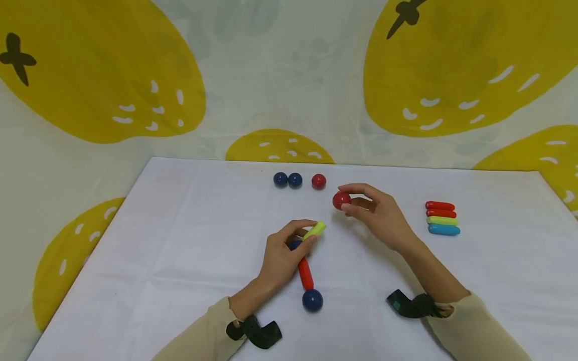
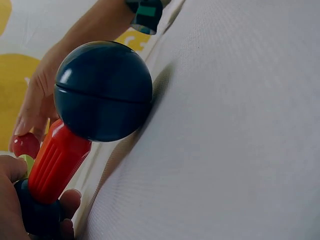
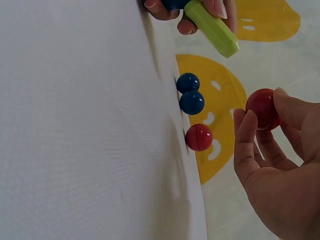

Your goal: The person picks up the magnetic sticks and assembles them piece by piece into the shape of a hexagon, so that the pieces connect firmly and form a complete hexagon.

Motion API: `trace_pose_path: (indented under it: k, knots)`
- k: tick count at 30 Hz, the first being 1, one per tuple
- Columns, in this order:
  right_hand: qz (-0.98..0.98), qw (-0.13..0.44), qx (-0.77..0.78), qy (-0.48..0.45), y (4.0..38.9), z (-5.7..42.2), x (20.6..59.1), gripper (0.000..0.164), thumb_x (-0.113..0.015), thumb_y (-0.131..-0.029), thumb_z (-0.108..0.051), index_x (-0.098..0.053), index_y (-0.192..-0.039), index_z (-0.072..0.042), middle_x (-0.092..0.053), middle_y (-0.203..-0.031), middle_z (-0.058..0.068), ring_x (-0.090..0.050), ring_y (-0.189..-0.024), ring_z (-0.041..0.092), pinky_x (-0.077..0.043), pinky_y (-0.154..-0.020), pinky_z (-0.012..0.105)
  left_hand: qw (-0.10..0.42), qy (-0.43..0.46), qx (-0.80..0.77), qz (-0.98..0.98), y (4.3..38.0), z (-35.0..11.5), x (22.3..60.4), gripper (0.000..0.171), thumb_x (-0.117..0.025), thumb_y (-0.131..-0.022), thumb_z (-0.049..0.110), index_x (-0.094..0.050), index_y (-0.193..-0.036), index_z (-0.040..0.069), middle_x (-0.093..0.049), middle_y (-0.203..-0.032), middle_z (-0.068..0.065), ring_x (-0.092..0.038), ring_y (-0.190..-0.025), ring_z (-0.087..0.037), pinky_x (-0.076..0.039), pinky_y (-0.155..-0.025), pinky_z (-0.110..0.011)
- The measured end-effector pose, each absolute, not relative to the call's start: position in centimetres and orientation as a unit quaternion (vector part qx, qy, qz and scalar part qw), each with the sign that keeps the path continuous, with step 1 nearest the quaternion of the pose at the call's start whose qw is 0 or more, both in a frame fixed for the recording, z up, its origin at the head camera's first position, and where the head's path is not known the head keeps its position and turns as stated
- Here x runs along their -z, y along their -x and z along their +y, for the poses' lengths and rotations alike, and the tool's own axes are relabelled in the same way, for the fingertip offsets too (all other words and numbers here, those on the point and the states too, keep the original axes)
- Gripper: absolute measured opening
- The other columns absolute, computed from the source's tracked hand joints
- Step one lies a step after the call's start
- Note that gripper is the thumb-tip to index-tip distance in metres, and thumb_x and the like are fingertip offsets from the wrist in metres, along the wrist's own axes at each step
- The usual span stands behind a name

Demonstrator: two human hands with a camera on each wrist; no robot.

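My left hand (image 1: 284, 253) grips a joined piece by its dark blue ball (image 2: 37, 207). From that ball a red rod (image 1: 305, 274) runs toward me to a second dark blue ball (image 1: 312, 300). A yellow-green rod (image 1: 315, 230) juts from the gripped ball toward the right, its far end free, as the right wrist view shows. Between thumb and fingertips my right hand (image 1: 377, 210) pinches a red ball (image 1: 341, 200), held a short way to the right of the yellow-green rod's free end. In the right wrist view this red ball (image 3: 263, 109) shows a seam line.
At the table's back edge stand two dark blue balls (image 1: 288, 180) side by side and another red ball (image 1: 318, 181). On the right, several rods (image 1: 442, 218) in red, yellow-green and blue lie in a stack. A white cloth covers the table (image 1: 189, 225); a patterned curtain (image 1: 289, 75) hangs behind.
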State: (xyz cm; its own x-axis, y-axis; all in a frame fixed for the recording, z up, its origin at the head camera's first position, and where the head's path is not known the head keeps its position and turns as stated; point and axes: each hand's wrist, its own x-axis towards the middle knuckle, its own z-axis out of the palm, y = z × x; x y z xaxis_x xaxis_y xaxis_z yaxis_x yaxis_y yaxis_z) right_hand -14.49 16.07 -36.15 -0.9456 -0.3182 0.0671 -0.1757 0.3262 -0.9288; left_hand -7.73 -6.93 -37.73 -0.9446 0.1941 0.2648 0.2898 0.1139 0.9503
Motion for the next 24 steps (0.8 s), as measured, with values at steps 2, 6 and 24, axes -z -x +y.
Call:
trace_pose_path:
  k: [2, 6, 24]
  knots:
    - [0.820, 0.072, 0.547, 0.153, 14.2, 15.9, 35.9, 0.040, -0.067, -0.091, -0.028, -0.058, -0.129, -0.020, -0.055, -0.126, 0.004, -0.062, -0.104, 0.024, -0.051, -0.083, 0.024, 0.037, 0.160, 0.646, -0.746, 7.7, -7.0, 37.7, 0.026, -0.065, -0.090, 0.003, -0.064, -0.116, 0.002, -0.064, -0.084, -0.020, -0.059, -0.063, -0.035, -0.043, -0.056, -0.022]
    - [0.829, 0.080, 0.527, 0.169, 13.8, 15.6, 35.8, 0.039, -0.068, -0.090, -0.028, -0.059, -0.127, -0.020, -0.058, -0.123, 0.003, -0.060, -0.107, 0.023, -0.051, -0.082, 0.027, 0.035, 0.154, 0.644, -0.748, 7.7, -7.0, 37.7, 0.026, -0.065, -0.090, 0.003, -0.065, -0.116, 0.002, -0.065, -0.085, -0.018, -0.060, -0.064, -0.035, -0.044, -0.057, -0.023]
    - [0.817, 0.104, 0.527, 0.210, 13.5, 15.0, 35.8, 0.037, -0.069, -0.089, -0.024, -0.060, -0.124, -0.017, -0.062, -0.117, 0.001, -0.059, -0.106, 0.019, -0.051, -0.084, 0.027, 0.034, 0.148, 0.644, -0.750, 7.8, -6.9, 37.8, 0.026, -0.065, -0.090, 0.004, -0.064, -0.116, 0.003, -0.064, -0.083, -0.012, -0.061, -0.065, -0.033, -0.046, -0.059, -0.025]
